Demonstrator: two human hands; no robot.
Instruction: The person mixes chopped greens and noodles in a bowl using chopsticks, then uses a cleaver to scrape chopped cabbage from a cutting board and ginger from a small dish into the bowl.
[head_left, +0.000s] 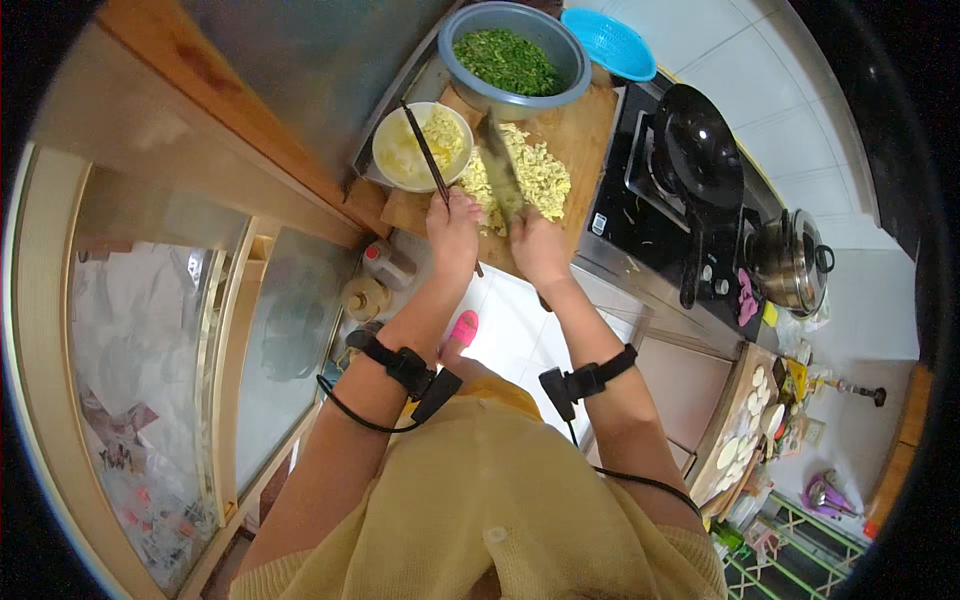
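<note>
My left hand (454, 232) holds a pair of dark chopsticks (426, 150), whose upper part lies across a white bowl (384, 161) with yellow scrambled egg inside. In my right hand (538, 244) is a kitchen knife (498, 161), its broad blade smeared with egg bits and resting over a heap of chopped egg (544, 176). The heap lies on a wooden cutting board (592, 135). At the far end of the board stands a large grey pot (517, 106) holding chopped greens (510, 64).
A blue plastic basket (615, 45) is behind the pot. To the right, a black wok (697, 150) sits on the gas stove (637, 217), with a lidded steel pot (787, 262) nearby. Pale dough rounds (739, 442) lie on another board. A plastic jug (390, 262) stands at left.
</note>
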